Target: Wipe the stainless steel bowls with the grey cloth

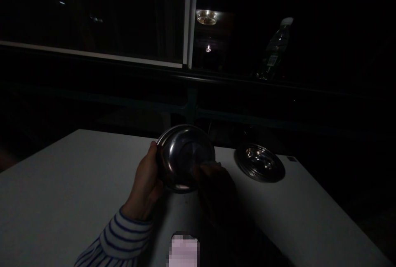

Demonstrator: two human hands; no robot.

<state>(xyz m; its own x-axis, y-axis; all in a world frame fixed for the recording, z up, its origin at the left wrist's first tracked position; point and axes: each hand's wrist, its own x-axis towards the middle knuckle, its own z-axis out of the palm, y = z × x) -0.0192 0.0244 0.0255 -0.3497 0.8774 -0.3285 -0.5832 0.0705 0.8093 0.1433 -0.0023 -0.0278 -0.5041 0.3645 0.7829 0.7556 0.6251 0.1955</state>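
A round, shiny metal dish [181, 151] is held tilted above the far edge of the white table, its smooth surface towards me. My left hand [146, 178], in a blue-and-white striped sleeve, grips its left rim, thumb at the upper edge. In deep shadow, my right hand [215, 184] reaches the dish's lower right part with curled fingers. A small pale edge shows by those fingers, too dark to make out. To the right, a stack of similar metal dishes [260, 162] rests on the table.
The white table [77, 184] ends just beyond the dish. Behind stand a dark window with a pale frame [188, 19] and a clear plastic bottle with a white cap [275, 48]. A blurred-out pale patch [184, 250] is at the near edge.
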